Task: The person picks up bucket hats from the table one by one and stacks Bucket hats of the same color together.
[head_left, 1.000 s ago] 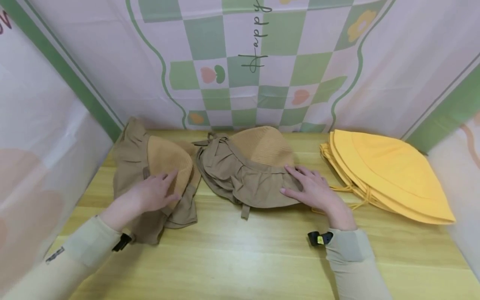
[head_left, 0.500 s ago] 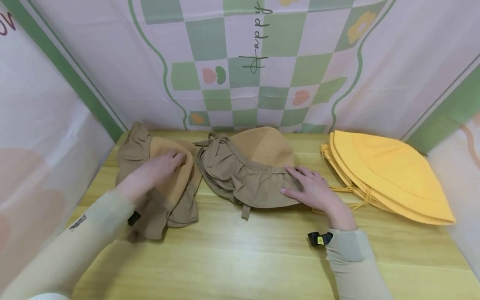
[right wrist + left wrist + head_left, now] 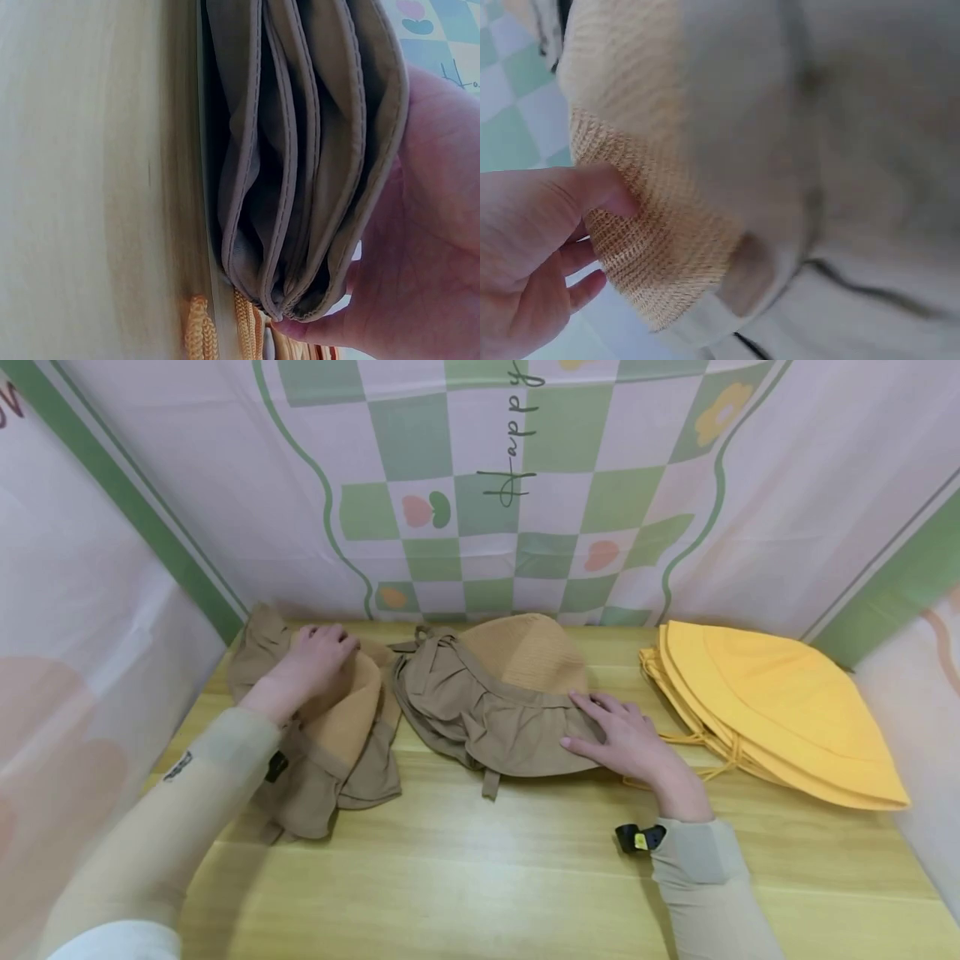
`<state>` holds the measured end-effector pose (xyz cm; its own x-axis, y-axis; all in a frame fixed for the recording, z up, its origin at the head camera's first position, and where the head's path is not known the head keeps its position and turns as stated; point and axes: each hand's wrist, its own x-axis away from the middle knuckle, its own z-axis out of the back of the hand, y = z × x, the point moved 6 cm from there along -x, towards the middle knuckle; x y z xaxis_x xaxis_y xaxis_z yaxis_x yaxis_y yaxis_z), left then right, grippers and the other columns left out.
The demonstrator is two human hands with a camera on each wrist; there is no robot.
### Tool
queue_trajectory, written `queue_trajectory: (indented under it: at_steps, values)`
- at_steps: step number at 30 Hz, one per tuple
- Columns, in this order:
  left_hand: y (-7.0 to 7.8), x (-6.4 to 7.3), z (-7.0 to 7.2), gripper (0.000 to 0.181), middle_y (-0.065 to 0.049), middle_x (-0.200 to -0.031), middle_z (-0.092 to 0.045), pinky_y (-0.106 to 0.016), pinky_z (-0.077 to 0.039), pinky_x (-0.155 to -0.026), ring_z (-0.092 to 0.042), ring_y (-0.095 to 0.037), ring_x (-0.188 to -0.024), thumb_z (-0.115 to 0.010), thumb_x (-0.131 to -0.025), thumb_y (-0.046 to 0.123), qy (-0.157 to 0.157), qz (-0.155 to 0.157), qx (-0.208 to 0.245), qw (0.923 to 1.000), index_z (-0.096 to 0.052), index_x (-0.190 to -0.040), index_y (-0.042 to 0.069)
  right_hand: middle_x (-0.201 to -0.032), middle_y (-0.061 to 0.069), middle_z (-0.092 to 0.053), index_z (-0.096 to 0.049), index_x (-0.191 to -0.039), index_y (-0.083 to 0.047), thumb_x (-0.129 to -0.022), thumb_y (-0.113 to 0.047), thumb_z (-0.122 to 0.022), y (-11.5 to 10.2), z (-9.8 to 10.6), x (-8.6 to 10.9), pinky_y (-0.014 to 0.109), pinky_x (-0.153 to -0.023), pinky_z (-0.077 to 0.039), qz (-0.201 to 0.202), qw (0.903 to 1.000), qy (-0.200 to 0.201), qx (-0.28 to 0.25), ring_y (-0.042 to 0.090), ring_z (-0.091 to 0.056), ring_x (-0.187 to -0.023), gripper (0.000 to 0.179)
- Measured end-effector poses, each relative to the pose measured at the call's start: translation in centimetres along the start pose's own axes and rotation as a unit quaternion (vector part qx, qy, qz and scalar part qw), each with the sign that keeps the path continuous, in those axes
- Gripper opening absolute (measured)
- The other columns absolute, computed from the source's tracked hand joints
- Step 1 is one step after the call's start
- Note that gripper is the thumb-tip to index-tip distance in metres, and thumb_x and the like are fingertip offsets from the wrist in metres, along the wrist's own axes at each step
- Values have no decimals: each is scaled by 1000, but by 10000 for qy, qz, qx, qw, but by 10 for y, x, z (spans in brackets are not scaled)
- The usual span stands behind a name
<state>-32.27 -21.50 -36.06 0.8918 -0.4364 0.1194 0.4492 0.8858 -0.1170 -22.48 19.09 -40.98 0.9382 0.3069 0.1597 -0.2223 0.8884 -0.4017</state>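
Observation:
At the left of the head view lies a brown sun hat [image 3: 358,714] with a woven tan crown and a floppy cloth brim. My left hand [image 3: 311,664] is at its far side; in the left wrist view the thumb and fingers pinch the edge of the woven crown [image 3: 652,232]. Beside it, in the middle, rest folded brown ruffle-brimmed hats [image 3: 517,727]. My right hand [image 3: 630,739] rests on their brim with fingers spread. The right wrist view shows several layered brim edges [image 3: 300,172] next to the palm [image 3: 435,240].
Folded yellow hats [image 3: 787,710] with yellow cords [image 3: 723,756] lie stacked at the right, close to my right hand. Everything lies on a light wooden table [image 3: 480,877]. A patterned cloth [image 3: 487,510] hangs behind, with cloth walls on both sides.
My left hand has moved from the near part of the left hat over its crown to the far side. That hat has shifted and bent slightly. My right hand stays put.

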Motion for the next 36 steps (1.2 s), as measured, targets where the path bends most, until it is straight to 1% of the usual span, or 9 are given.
queue_trajectory:
  at_steps: [4,7,14,18,21,25,28,32,36]
  values:
    - [-7,9,16,30,-21,-110,-57,-54,-49,-87,-59,-38,-98,-67,-86,4,266,-143,270,9992,-60,-115,3,-160,26,-27,-28,-159,-21,-94,-60,-57,0,1,0,77,-106,-24,-6,10000,7,0,59,-29,-139,81]
    - [-11,18,32,24,-17,-101,-57,-48,-49,-74,-57,-32,-83,-65,-81,2,412,-245,574,9972,-61,-105,4,-160,27,-27,-28,-159,-21,-94,-60,-57,0,1,0,77,-106,-24,-6,10000,8,3,59,-29,-139,81]
    - [-17,47,74,16,-5,-81,-58,-39,-43,-68,-52,-22,-73,-67,-81,0,480,-546,873,9935,-57,-82,13,-160,26,-27,-28,-159,-22,-94,-61,-57,0,1,0,77,-106,-23,-16,10000,7,-7,58,-29,-139,81]
    - [-21,63,96,18,-2,-68,-50,-32,-38,-60,-48,-19,-64,-59,-83,0,271,-385,866,9951,-50,-79,15,-160,26,-27,-28,-159,-21,-94,-60,-57,0,2,1,77,-106,-23,-19,10000,19,12,59,-29,-139,81]
    - [-21,68,111,16,-3,-67,-46,-30,-35,-56,-45,-18,-61,-54,-83,0,310,-280,1074,9933,-48,-83,14,-160,26,-27,-28,-159,-22,-94,-60,-57,0,2,1,77,-106,-23,-30,10000,19,30,58,-29,-139,81]
    - [-9,64,129,13,-5,-66,-47,-30,-36,-55,-44,-18,-57,-54,-85,1,824,-348,1435,9856,-49,-84,14,-160,26,-28,-27,-159,-22,-94,-61,-56,0,1,1,77,-105,-24,-26,10000,27,41,58,-30,-138,81]
    - [5,53,134,13,-5,-65,-48,-30,-37,-54,-43,-18,-54,-55,-86,2,1160,-538,1621,9784,-49,-83,13,-160,26,-28,-27,-159,-21,-94,-61,-56,0,0,1,77,-105,-25,-29,10000,27,46,58,-30,-138,81]
    - [25,34,129,10,-5,-67,-48,-30,-37,-54,-43,-19,-55,-54,-86,2,1209,-835,1752,9735,-50,-85,11,-160,26,-28,-27,-159,-21,-95,-60,-56,0,-1,0,77,-105,-24,-30,10000,19,50,58,-29,-139,81]
    - [38,20,123,9,-5,-68,-50,-31,-37,-54,-45,-19,-57,-53,-84,4,1234,-927,1788,9717,-53,-90,11,-160,26,-28,-28,-159,-21,-95,-60,-56,-1,-1,-1,78,-105,-24,-4,10000,25,54,58,-29,-139,81]
